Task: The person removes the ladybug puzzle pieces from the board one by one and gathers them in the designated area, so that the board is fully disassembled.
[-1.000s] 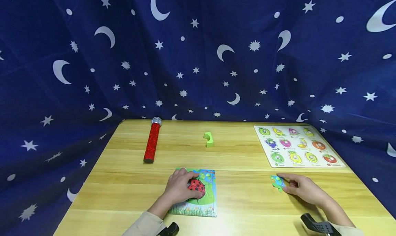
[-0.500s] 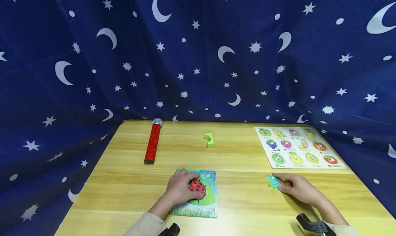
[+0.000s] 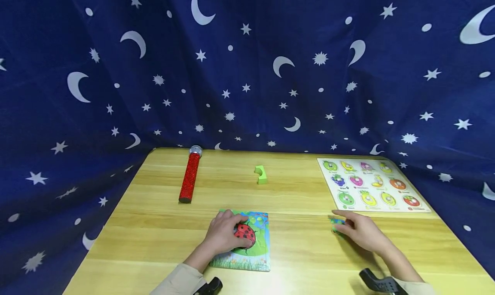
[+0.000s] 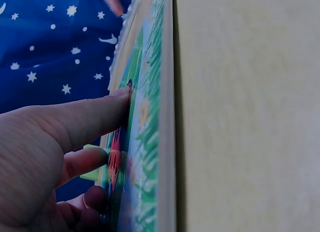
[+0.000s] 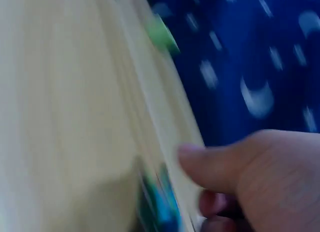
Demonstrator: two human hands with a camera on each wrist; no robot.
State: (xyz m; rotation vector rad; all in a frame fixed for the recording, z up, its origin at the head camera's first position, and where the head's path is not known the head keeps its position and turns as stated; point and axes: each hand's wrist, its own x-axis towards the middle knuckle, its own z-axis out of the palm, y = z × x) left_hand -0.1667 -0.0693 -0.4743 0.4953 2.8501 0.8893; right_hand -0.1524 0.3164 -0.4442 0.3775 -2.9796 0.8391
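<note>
My left hand point(image 3: 223, 235) rests on a ladybug jigsaw puzzle point(image 3: 260, 260), covering its left side. In the left wrist view, the fingertips point(image 4: 120, 94) touch the picture surface of the puzzle point(image 4: 150, 127). To the right, my right hand point(image 3: 361, 230) is over a small blue-and-green jigsaw piece point(image 3: 337, 221), which it partly hides. Its index finger reaches out straight above the piece. In the blurred right wrist view, the thumb point(image 5: 215, 167) stands apart from the piece point(image 5: 162, 207), with other fingers bent behind.
A red glitter microphone point(image 3: 189, 179) lies at the back left of the wooden table point(image 3: 294, 243). A light green block point(image 3: 261, 174) with a curved notch stands at the back middle. A white fruit peg puzzle board point(image 3: 373, 185) lies behind my right hand. Star-patterned cloth point(image 3: 247, 71) surrounds the table.
My right hand has moved left and slightly away from me, now covering more of the jigsaw piece, which has shifted left too. The left hand stays on the ladybug puzzle.
</note>
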